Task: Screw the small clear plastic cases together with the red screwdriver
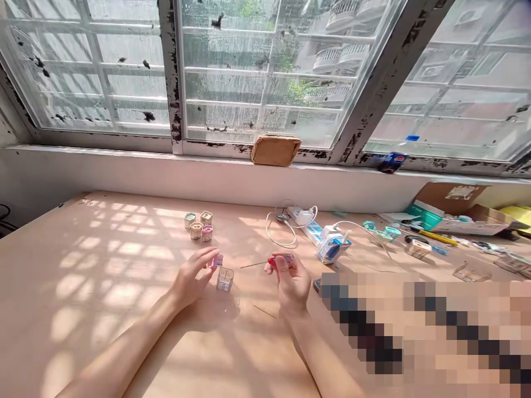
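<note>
My left hand (193, 279) is closed, pinching a small pinkish-purple plastic piece (214, 261) between thumb and fingertips. Just right of it, on the table, stands a small clear plastic container (225, 279), apart from my right hand. In my right hand (293, 284) is a screwdriver (274, 261) with a red handle; its thin shaft points left toward the container. Beyond my left hand sits a cluster of several small containers: a green-topped one (189, 221), a pink-topped one (207, 232) and tan ones (196, 230). A thin stick-like piece (264, 311) lies between my forearms.
A power strip (313, 231) with white cables lies at the back, beside a blue-and-white carton (332, 247). Farther right are an open cardboard box (464, 218), a yellow pen-like tool (437, 237) and clear plastic parts. The lower right is pixelated. A bottle (394, 160) stands on the sill.
</note>
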A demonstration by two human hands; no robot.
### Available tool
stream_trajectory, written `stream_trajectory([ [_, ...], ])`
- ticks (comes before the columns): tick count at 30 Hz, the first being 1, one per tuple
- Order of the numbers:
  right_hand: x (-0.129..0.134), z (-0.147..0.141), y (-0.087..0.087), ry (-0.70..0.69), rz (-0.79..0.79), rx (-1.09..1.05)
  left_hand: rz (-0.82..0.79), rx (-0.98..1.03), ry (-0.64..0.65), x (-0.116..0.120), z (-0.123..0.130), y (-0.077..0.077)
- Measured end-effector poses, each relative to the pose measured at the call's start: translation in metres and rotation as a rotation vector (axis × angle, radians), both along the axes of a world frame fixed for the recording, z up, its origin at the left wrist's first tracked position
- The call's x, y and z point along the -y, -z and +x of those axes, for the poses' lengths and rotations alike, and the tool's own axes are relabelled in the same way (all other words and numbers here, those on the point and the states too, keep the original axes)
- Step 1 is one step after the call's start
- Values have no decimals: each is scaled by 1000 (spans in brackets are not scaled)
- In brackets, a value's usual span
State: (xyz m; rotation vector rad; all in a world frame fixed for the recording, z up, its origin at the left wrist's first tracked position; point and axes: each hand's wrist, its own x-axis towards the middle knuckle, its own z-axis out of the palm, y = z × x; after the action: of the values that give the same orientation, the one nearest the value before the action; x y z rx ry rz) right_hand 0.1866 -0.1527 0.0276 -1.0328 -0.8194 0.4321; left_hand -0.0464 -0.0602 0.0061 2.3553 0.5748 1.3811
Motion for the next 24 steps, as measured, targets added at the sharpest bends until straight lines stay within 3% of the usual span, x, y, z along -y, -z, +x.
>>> stream_trajectory([
  [8,10,-30,0,-59,-15,119,48,-36,36,0,-1,4],
  [24,9,-29,4,-105,-75,120,82,-110,62,-2,-1,4],
])
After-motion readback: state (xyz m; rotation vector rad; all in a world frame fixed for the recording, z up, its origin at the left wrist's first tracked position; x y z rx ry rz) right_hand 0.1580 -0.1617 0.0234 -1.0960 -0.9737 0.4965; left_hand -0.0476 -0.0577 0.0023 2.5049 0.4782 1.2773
